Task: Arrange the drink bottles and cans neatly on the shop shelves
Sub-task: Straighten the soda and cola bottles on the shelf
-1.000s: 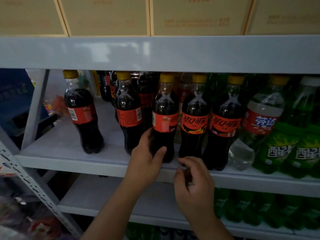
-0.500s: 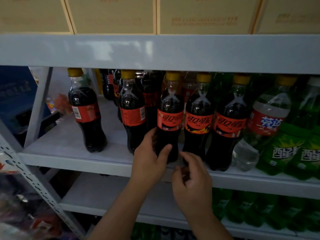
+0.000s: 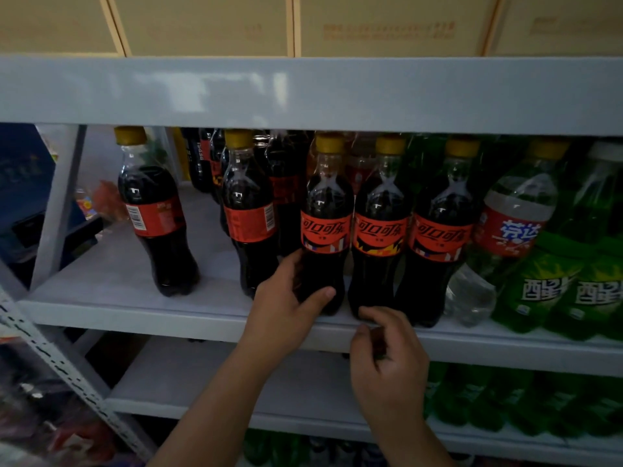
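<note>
A row of cola bottles with yellow caps and red labels stands on the grey middle shelf (image 3: 111, 308). My left hand (image 3: 286, 305) grips the lower body of the third cola bottle (image 3: 325, 224), thumb across its front. My right hand (image 3: 387, 352) hovers at the shelf's front lip with loosely curled fingers, its fingertips near the base of the fourth cola bottle (image 3: 379, 230), and it holds nothing. A fifth cola bottle (image 3: 438, 230) stands to the right. Two more cola bottles (image 3: 155, 214) (image 3: 249, 217) stand apart on the left, labels turned sideways.
A clear bottle with a red label (image 3: 505, 227) leans by green soda bottles (image 3: 556, 284) at the right. More dark bottles stand at the back. Cardboard boxes (image 3: 209, 21) fill the top shelf. Green bottles (image 3: 505, 399) line the shelf below. A perforated upright (image 3: 67, 375) slants at lower left.
My left hand has turned the third bottle so its logo faces forward and has kept hold of it. My right hand has lifted slightly toward the fourth bottle's base.
</note>
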Available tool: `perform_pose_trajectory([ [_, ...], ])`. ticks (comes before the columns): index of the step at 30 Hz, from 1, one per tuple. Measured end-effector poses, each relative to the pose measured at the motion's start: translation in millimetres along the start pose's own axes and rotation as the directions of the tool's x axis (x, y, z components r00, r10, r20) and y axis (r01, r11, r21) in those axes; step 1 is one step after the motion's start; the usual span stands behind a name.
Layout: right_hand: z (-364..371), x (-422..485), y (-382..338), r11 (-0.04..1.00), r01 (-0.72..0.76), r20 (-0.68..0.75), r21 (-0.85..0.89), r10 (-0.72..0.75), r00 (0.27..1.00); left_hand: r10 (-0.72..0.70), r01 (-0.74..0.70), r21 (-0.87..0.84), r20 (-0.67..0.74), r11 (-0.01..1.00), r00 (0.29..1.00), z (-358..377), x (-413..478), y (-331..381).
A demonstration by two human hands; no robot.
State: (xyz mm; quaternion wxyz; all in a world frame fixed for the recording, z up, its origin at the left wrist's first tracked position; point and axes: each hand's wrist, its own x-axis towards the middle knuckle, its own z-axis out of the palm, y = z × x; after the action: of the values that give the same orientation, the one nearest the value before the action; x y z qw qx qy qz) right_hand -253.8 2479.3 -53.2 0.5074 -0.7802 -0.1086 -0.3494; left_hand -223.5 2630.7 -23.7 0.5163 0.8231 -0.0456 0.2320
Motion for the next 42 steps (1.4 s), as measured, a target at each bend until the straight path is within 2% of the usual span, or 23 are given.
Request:
perform_pose_trajectory([
  [4, 1.6, -1.1, -3.9, 1.000, 0.017, 0.011, 0.012, -0.017, 1.000, 0.076, -0.077, 0.083, 0.020, 0.994, 0.997, -0.9, -2.2, 8.2],
  [6, 5.0, -3.2, -7.4, 0.999, 0.039, 0.023, 0.025, -0.039, 0.999, 0.143, -0.140, 0.148, -0.014, 0.979, 0.990, -5.1, -8.0, 10.8],
  [8, 10.6, -5.4, -9.4, 0.997, 0.054, 0.040, 0.049, -0.056, 0.998, 0.218, -0.169, 0.225, -0.219, 0.960, 0.951, -15.9, -16.7, 10.9],
  [10, 17.8, -6.2, -11.5, 0.996, 0.064, 0.059, 0.069, -0.069, 0.996, 0.282, -0.117, 0.350, -0.471, 0.930, 0.836, -31.3, -17.7, 7.0],
  [11, 21.5, -6.7, -12.9, 0.995, 0.069, 0.070, 0.071, -0.074, 0.995, 0.268, -0.063, 0.366, -0.541, 0.928, 0.798, -38.7, -14.3, 4.6],
  [13, 29.0, -7.1, -17.3, 0.995, 0.073, 0.089, 0.070, -0.079, 0.993, 0.085, 0.070, 0.249, -0.562, 0.966, 0.823, -47.7, -0.6, 3.2],
  [15, 34.8, -7.3, -23.3, 0.994, 0.076, 0.102, 0.082, -0.084, 0.991, -0.075, 0.158, 0.125, -0.501, 0.980, 0.862, -48.6, 13.7, 4.8],
  [19, 42.0, -8.2, -34.2, 0.990, 0.101, 0.146, 0.096, -0.114, 0.983, -0.078, 0.099, 0.033, -0.391, 0.995, 0.917, -55.9, 22.3, -6.0],
  [21, 44.7, -6.0, -39.4, 0.989, 0.098, 0.184, 0.106, -0.117, 0.976, -0.118, 0.082, -0.153, -0.246, 0.985, 0.962, -66.4, 22.0, -16.8],
  [23, 49.7, -2.9, -46.2, 0.990, 0.059, 0.246, 0.125, -0.088, 0.965, -0.092, 0.070, -0.316, -0.055, 0.946, 0.994, -76.3, 20.1, -22.9],
  [25, 57.2, 1.1, -55.6, 0.988, -0.031, 0.322, 0.152, -0.019, 0.947, -0.032, 0.070, -0.393, 0.101, 0.917, 0.994, -85.2, 17.1, -24.1],
  [28, 70.5, 8.4, -68.8, 0.988, -0.095, 0.413, 0.119, 0.038, 0.910, -0.012, 0.126, -0.447, 0.250, 0.886, 0.968, -95.9, 14.9, -20.5],
  [30, 78.6, 15.1, -73.7, 0.989, -0.113, 0.466, 0.091, 0.058, 0.883, -0.025, 0.136, -0.363, 0.295, 0.922, 0.955, -102.1, 12.1, -11.2],
  [31, 81.9, 18.3, -74.5, 0.988, -0.129, 0.491, 0.081, 0.073, 0.868, -0.005, 0.068, -0.219, 0.273, 0.973, 0.962, -104.7, 7.9, -7.4],
  [32, 84.9, 21.0, -74.5, 0.988, -0.139, 0.506, 0.066, 0.087, 0.858, 0.035, -0.036, 0.001, 0.181, 0.999, 0.983, -107.1, 3.4, -4.0],
  [33, 87.4, 22.6, -73.6, 0.990, -0.135, 0.507, 0.040, 0.096, 0.857, 0.135, -0.137, 0.259, 0.023, 0.956, 0.991, -109.5, -2.0, -3.5],
  [34, 89.6, 23.1, -72.9, 0.993, -0.118, 0.497, 0.004, 0.101, 0.862, 0.254, -0.158, 0.466, -0.150, 0.871, 0.955, -112.8, -8.5, -3.3],
  [35, 91.7, 22.4, -73.4, 0.994, -0.102, 0.481, -0.041, 0.109, 0.870, 0.339, -0.113, 0.569, -0.307, 0.814, 0.889, -118.1, -13.5, -4.7],
  [36, 93.8, 20.9, -74.5, 0.992, -0.093, 0.459, -0.089, 0.124, 0.880, 0.377, -0.056, 0.580, -0.452, 0.813, 0.808, -124.2, -16.7, -6.9],
  [37, 96.1, 18.8, -76.1, 0.986, -0.094, 0.433, -0.135, 0.144, 0.890, 0.355, -0.012, 0.523, -0.561, 0.852, 0.748, -131.6, -16.5, -11.9],
  [38, 98.5, 16.3, -77.8, 0.980, -0.098, 0.403, -0.173, 0.161, 0.901, 0.273, 0.025, 0.424, -0.624, 0.905, 0.732, -139.7, -12.9, -18.1],
  [40, 103.0, 12.6, -80.5, 0.971, -0.110, 0.347, -0.214, 0.181, 0.920, 0.029, 0.095, 0.187, -0.570, 0.978, 0.821, -152.9, -1.4, -29.9],
  [42, 106.3, 10.9, -82.0, 0.964, -0.137, 0.295, -0.230, 0.203, 0.934, -0.097, 0.114, 0.026, -0.368, 0.993, 0.925, -158.1, 9.8, -36.5],
])
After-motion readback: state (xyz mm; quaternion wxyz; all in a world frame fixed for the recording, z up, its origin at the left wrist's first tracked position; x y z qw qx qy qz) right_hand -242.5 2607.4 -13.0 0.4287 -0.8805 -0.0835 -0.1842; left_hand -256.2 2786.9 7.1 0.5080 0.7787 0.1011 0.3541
